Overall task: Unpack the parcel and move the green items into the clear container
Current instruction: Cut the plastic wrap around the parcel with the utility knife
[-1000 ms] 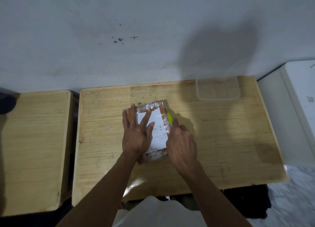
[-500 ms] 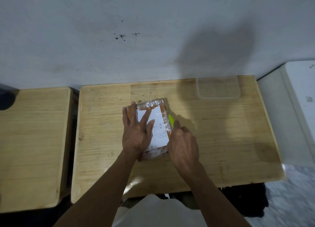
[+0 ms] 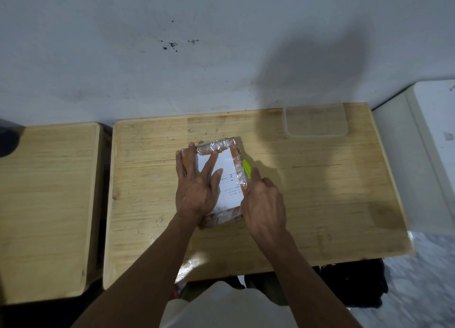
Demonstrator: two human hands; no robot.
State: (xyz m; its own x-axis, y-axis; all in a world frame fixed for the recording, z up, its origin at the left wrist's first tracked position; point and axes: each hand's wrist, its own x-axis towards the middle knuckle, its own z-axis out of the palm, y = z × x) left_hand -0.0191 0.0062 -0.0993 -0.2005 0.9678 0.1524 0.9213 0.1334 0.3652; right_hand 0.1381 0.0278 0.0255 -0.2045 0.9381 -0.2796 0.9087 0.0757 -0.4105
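Your left hand [image 3: 197,187]: it lies flat on the near left part of the parcel, fingers straight and spread, pointing away from you. The fingertips reach toward the far edge, and the thumb rests on the white label. It presses down and curls round nothing.

Your right hand [image 3: 262,204]: it sits against the parcel's right edge, index finger stretched forward along that side, the other fingers bent under. Whether those bent fingers pinch the wrapping you cannot tell; the back of the hand hides them.

Parcel [image 3: 221,179]: a brown packet under crinkled clear film, lying flat near the middle of the larger wooden table [image 3: 320,192], slightly tilted. It is still sealed.

White label [image 3: 227,177]: it covers most of the parcel's top face, with small print too fine to read.

Green item [image 3: 247,168]: a bright yellow-green strip shows at the parcel's right edge, just beyond your right index fingertip. What it is cannot be made out.

Clear container [image 3: 316,120]: it stands at the table's far edge, right of centre, well apart from the parcel and both hands. The wood grain shows through it.

Smaller wooden table [image 3: 46,204]: it stands to your left, just beside the larger one with a dark gap between.

White wall [image 3: 221,56]: it runs behind both tables, with a few dark specks and your shadow on it.
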